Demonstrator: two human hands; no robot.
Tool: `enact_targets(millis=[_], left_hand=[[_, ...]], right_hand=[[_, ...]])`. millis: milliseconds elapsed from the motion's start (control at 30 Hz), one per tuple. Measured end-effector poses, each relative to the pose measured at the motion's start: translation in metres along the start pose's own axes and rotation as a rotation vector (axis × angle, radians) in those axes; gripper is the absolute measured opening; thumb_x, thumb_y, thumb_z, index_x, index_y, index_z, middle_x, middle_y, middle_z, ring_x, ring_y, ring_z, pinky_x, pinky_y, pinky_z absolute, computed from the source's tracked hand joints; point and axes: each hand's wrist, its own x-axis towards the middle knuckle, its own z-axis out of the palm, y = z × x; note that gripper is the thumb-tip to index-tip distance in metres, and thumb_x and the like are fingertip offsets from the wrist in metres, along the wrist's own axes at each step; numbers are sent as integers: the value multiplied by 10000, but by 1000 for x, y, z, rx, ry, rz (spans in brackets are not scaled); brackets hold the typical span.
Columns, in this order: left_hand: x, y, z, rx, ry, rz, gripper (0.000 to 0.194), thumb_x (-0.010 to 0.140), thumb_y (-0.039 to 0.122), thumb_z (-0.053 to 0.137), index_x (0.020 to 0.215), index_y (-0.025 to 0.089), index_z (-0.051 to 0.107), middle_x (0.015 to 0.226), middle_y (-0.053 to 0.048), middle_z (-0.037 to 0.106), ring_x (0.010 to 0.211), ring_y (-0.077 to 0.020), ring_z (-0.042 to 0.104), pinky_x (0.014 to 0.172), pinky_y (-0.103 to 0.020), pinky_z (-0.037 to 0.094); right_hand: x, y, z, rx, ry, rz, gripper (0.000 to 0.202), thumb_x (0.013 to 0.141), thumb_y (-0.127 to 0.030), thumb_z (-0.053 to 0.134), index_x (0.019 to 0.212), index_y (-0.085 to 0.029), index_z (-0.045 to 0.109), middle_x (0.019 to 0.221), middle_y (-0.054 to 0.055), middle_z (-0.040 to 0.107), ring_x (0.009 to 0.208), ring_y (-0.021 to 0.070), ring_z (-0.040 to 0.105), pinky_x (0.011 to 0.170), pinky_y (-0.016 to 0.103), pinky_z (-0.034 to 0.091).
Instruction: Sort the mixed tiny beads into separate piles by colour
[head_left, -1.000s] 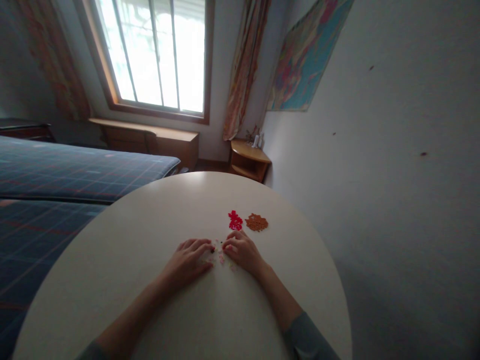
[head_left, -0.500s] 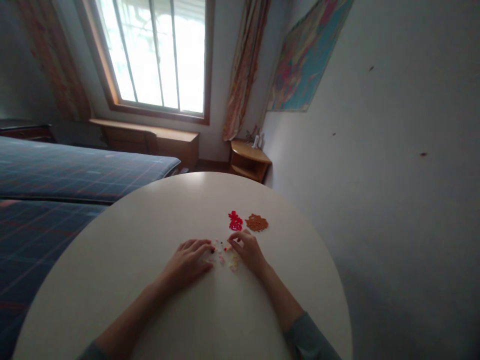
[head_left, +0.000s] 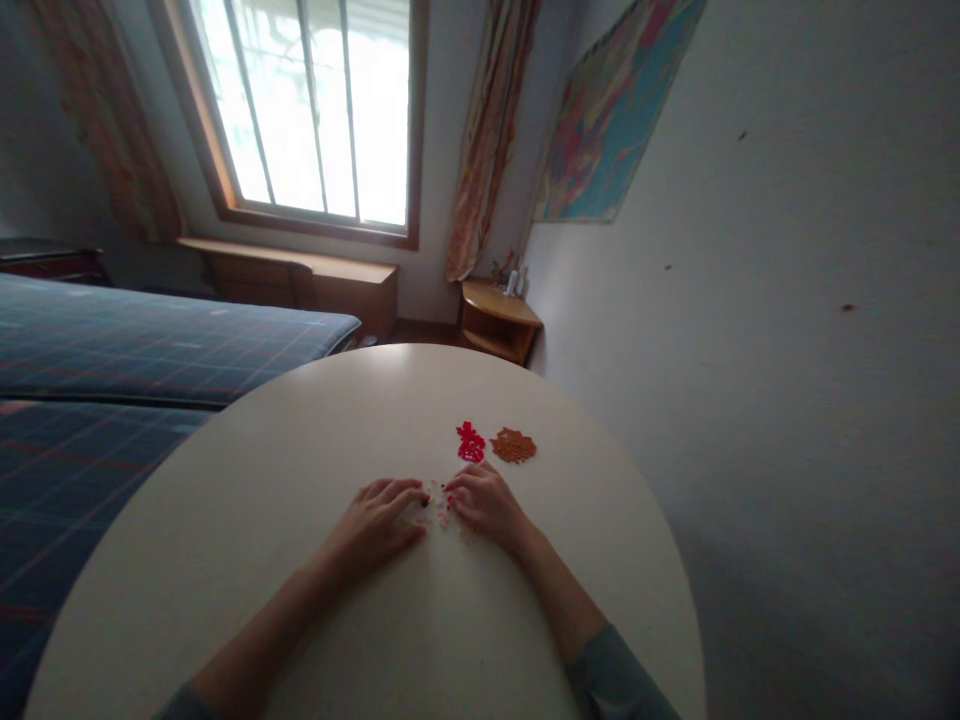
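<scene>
Bits (head_left: 442,519) lie between our spread left hand (head_left: 381,520) and curled right hand (head_left: 489,504), perhaps for easy reach; right's pinch, we cannot tell.

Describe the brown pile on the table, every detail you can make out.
The brown pile is a low, loose patch of many small orange-brown pieces, roughly oval with a ragged edge. They look dull rather than shiny; their exact shape and material are too small to tell. It lies on the pale round table, just right of the red pile, with a narrow gap between. The right hand is nearer than the left, but neither touches it.
</scene>
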Motion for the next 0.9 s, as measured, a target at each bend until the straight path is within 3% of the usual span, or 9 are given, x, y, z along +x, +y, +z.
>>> enact_targets(millis=[267, 567, 700, 900], left_hand=[[-1, 0, 1, 1, 1, 8, 312, 778, 331, 516, 1086, 283, 498, 1194, -10, 529, 1053, -224, 469, 897, -403, 366], [0, 0, 0, 0, -3, 10, 304, 781, 331, 513, 1082, 284, 503, 1191, -8, 534, 1047, -223, 479, 900, -411, 369], [0, 1, -1, -2, -4, -3, 306, 776, 330, 521, 1079, 289, 508, 1188, -10, 536, 1054, -229, 479, 900, -416, 369], [0, 1, -1, -8, -1, 0, 297, 774, 323, 525, 1069, 288, 512, 1192, -9, 534, 1056, -229, 479, 898, -414, 370]], right_hand=[[0, 3, 1, -7, 1, -17, 94, 692, -118, 603, 705, -206, 634, 804, 9, 605, 790, 129, 509, 769, 256, 374], [3, 12, 2, 157, 255, 207, 57, 731, -142, 572, 733, -184, 610, 703, 2, 620, 639, 127, 508, 627, 236, 395], [3, 19, 3, 28, 330, 335, 67, 758, -177, 543, 762, -175, 610, 734, 23, 621, 633, 144, 506, 645, 266, 398], [1, 17, 3, -133, 267, 392, 90, 728, -123, 539, 696, -161, 614, 760, 56, 585, 740, 174, 526, 706, 276, 402]])
